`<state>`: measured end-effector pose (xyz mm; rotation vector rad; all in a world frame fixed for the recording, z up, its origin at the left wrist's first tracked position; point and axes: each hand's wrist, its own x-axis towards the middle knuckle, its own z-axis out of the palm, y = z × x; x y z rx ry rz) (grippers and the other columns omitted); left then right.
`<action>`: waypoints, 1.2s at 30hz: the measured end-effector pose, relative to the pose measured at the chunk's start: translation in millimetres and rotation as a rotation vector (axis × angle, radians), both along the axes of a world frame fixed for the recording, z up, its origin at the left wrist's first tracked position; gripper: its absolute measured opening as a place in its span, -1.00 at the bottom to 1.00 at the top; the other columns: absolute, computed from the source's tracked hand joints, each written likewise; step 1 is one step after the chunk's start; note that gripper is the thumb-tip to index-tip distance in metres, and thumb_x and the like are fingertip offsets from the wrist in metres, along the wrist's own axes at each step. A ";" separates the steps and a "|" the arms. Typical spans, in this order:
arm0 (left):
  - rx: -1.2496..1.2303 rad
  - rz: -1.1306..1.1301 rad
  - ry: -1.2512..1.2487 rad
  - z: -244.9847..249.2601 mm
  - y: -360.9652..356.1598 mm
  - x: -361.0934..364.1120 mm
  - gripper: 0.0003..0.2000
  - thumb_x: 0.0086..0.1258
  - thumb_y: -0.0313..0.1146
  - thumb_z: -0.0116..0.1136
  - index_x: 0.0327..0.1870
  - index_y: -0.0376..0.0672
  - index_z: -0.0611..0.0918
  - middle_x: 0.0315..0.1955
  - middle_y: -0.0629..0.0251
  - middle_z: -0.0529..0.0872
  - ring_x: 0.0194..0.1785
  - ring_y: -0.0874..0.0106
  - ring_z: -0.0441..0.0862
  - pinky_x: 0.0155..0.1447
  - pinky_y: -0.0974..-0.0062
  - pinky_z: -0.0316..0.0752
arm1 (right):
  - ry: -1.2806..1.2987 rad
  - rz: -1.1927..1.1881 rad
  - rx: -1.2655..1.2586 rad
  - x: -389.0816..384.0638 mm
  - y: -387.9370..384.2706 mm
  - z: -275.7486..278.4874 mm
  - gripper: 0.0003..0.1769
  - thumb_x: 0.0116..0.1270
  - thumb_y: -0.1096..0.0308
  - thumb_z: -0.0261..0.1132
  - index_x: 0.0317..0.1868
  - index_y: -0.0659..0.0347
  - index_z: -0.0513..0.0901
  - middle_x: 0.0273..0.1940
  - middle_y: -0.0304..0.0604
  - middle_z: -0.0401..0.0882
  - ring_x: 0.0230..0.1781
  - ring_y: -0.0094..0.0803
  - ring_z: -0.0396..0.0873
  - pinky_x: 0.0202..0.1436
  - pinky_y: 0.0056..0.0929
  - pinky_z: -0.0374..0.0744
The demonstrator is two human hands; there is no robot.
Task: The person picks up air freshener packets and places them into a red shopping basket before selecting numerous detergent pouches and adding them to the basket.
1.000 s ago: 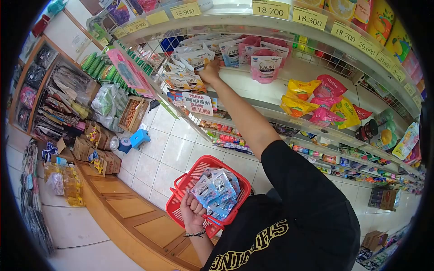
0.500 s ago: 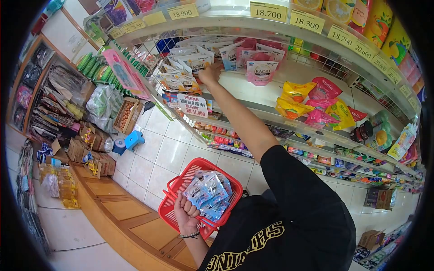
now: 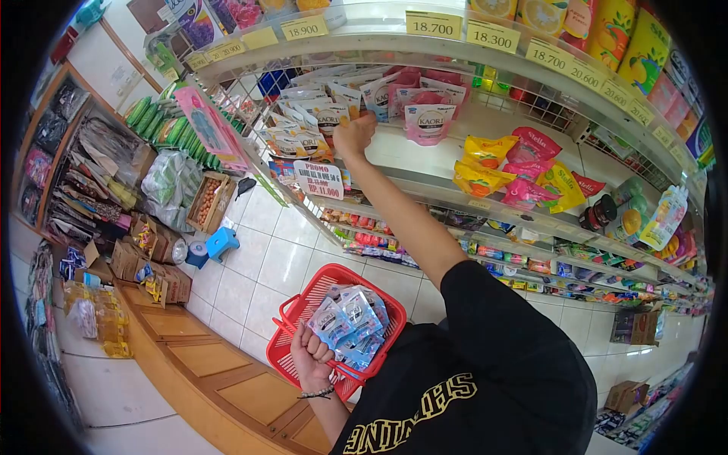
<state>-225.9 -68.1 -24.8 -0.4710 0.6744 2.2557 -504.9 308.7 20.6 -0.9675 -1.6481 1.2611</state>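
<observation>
Red basket (image 3: 312, 294) in clenched left hand (image 3: 311, 355), white pouches (image 3: 327, 117) beside right hand (image 3: 354, 138), grip unclear

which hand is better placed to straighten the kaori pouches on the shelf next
Probably the right hand: it is up at the shelf pouches, while the left hand holds the red basket lower down.

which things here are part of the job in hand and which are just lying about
In hand:
- red basket, held by the left hand
- blue pouches inside
- orange-and-white pouches by the right hand

Just about:
- blue stool
- Stella packs
- cardboard boxes
</observation>
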 end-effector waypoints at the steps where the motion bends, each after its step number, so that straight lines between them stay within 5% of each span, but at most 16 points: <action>1: 0.004 -0.003 0.001 -1.2 -1.1 -1.7 -0.49 0.62 -0.09 -0.09 -0.69 0.18 0.19 -0.83 0.66 0.00 -0.82 0.69 -0.14 -0.75 0.65 -0.22 | 0.047 0.000 -0.012 9.3 -1.7 5.4 -0.10 0.01 0.48 0.31 0.36 0.53 0.10 0.29 0.30 0.21 0.36 0.24 0.22 0.41 0.13 0.26; 8: -0.043 0.016 0.021 4.3 2.3 -2.8 -0.49 0.63 -0.10 -0.09 -0.70 0.18 0.19 -0.84 0.66 -0.02 -0.81 0.69 -0.15 -0.74 0.65 -0.23 | 0.063 0.065 -0.115 13.3 40.4 -1.0 -0.25 0.20 0.27 0.20 0.36 0.47 0.21 0.37 0.36 0.18 0.39 0.28 0.21 0.45 0.12 0.23; 11: -0.084 0.017 0.020 7.9 2.5 -0.5 -0.49 0.63 -0.10 -0.09 -0.70 0.18 0.18 -0.83 0.66 -0.02 -0.81 0.69 -0.15 -0.74 0.65 -0.24 | -0.061 0.048 -0.196 2.9 51.5 -6.1 -0.28 0.27 0.16 0.15 0.35 0.46 0.29 0.35 0.35 0.29 0.40 0.22 0.27 0.45 0.01 0.26; 13: -0.108 0.020 0.019 9.0 2.1 1.0 -0.49 0.63 -0.10 -0.10 -0.69 0.18 0.18 -0.83 0.66 -0.02 -0.81 0.69 -0.16 -0.73 0.64 -0.25 | 0.034 0.250 -0.138 -20.4 70.4 -33.7 -0.37 0.26 0.04 0.19 0.22 0.32 0.46 0.12 0.25 0.53 0.16 0.20 0.52 0.29 0.08 0.43; 20: -0.016 0.016 0.013 3.1 -6.8 7.5 -0.50 0.64 -0.10 -0.12 -0.68 0.18 0.19 -0.83 0.66 -0.02 -0.81 0.68 -0.17 -0.73 0.64 -0.25 | 0.036 0.054 -0.018 3.8 52.0 -18.2 -0.58 0.26 0.22 0.21 0.04 0.35 0.50 0.03 0.24 0.56 0.07 0.25 0.54 0.19 0.12 0.45; 26: -0.002 -0.001 0.018 -3.5 -18.4 9.1 -0.51 0.63 -0.08 -0.09 -0.67 0.17 0.19 -0.83 0.63 -0.01 -0.80 0.66 -0.14 -0.72 0.61 -0.21 | 0.297 -0.165 0.578 49.2 50.3 43.0 -0.63 0.08 0.48 0.23 -0.04 0.31 0.50 -0.04 0.19 0.50 0.04 0.24 0.46 0.12 0.15 0.41; 28: -0.016 0.027 0.037 -3.2 -22.7 11.7 -0.51 0.62 -0.08 -0.09 -0.66 0.16 0.19 -0.84 0.63 -0.01 -0.80 0.66 -0.14 -0.72 0.60 -0.21 | 0.085 -0.065 0.751 59.1 67.8 75.6 -0.50 0.01 0.46 0.32 0.05 0.30 0.54 0.08 0.19 0.52 0.13 0.16 0.48 0.19 0.06 0.45; 31: 0.004 0.052 0.022 -0.4 -24.3 12.9 -0.51 0.65 -0.09 -0.15 -0.66 0.16 0.16 -0.84 0.65 -0.01 -0.81 0.68 -0.17 -0.74 0.64 -0.24 | -0.052 -0.090 1.024 41.5 106.6 102.5 -0.56 -0.04 0.48 0.34 -0.04 0.25 0.62 0.10 0.14 0.56 0.16 0.12 0.50 0.20 0.04 0.46; 36: -0.141 0.089 -0.009 9.8 -12.8 17.8 -0.50 0.64 -0.08 -0.12 -0.67 0.17 0.18 -0.83 0.65 -0.03 -0.81 0.68 -0.15 -0.74 0.64 -0.23 | -0.492 0.215 1.434 17.8 147.3 94.2 -0.72 0.02 0.49 0.35 -0.18 0.13 0.74 0.04 0.07 0.65 0.19 0.00 0.55 0.22 0.07 0.47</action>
